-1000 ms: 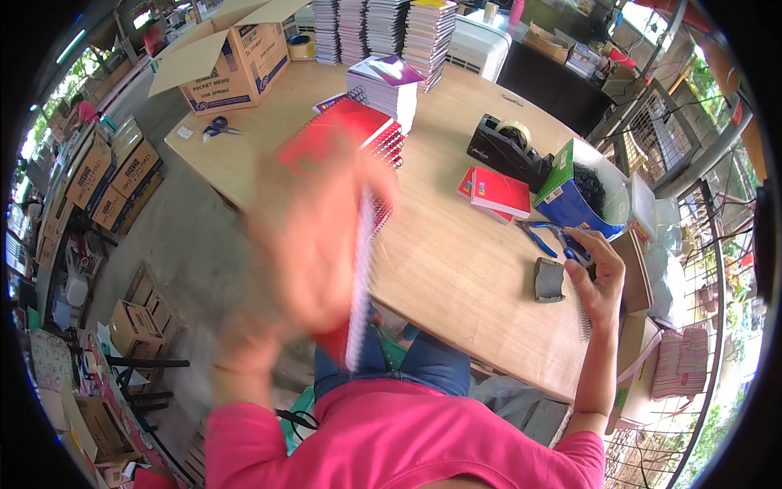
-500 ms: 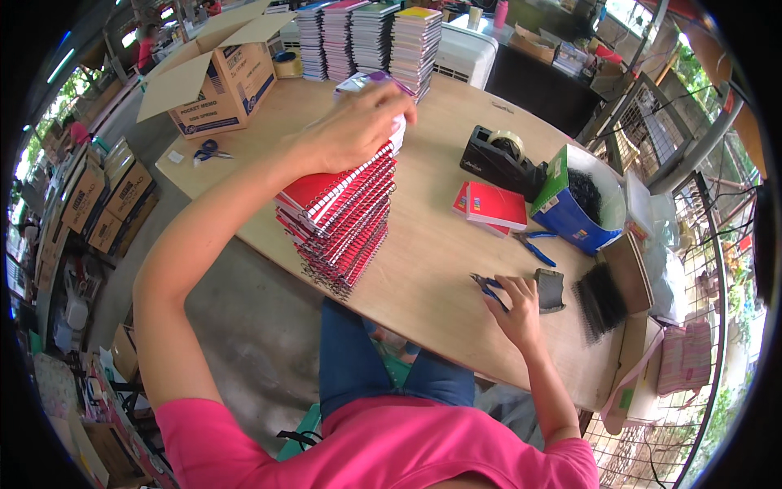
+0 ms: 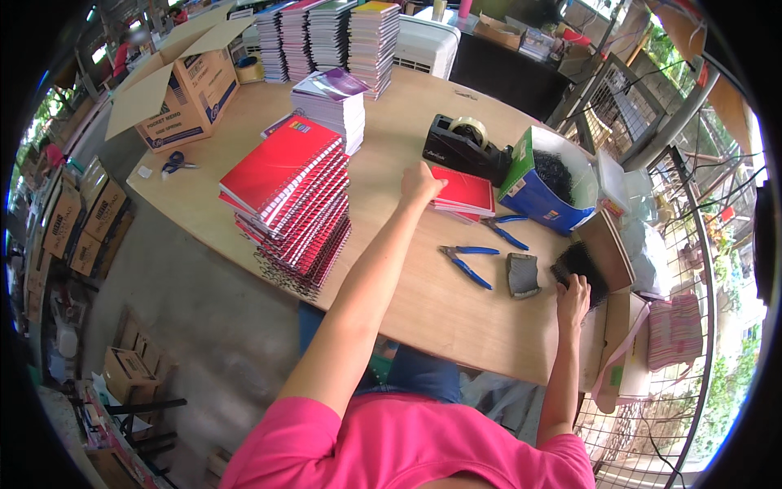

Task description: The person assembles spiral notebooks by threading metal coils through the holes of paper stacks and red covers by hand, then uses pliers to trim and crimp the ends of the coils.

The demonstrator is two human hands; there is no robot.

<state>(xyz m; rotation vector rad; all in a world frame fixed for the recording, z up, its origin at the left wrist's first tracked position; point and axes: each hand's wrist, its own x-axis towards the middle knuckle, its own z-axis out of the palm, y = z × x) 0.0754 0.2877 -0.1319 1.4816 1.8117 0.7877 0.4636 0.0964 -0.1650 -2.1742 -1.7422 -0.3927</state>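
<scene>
My left hand [image 3: 422, 186] is at the left edge of a small pile of red notebooks [image 3: 466, 192], its fingers closed on the edge and partly hidden. My right hand [image 3: 573, 300] reaches the bunch of black spiral binding coils [image 3: 582, 266] at the table's right side, fingertips bent against the near coils. Left of my left hand stands a tall stack of red spiral notebooks [image 3: 281, 167], its wire bindings facing right. Blue-handled pliers [image 3: 472, 262] lie spread on the table beside a grey block [image 3: 522, 275]. A second pair of blue-handled pliers [image 3: 508, 231] touches the red pile.
Behind the red stack stands a white-paged stack with a purple cover [image 3: 332, 102]. Several taller notebook stacks [image 3: 371, 50] line the far edge. A cardboard box [image 3: 189, 94], scissors [image 3: 177, 165], a black tape dispenser [image 3: 456, 151] and a blue-green box of coils [image 3: 538, 191] surround the work area.
My left hand has left the top of the stacks and moved right to the red notebooks. My right hand has let go of the pliers and moved to the coils. The view has shifted right.
</scene>
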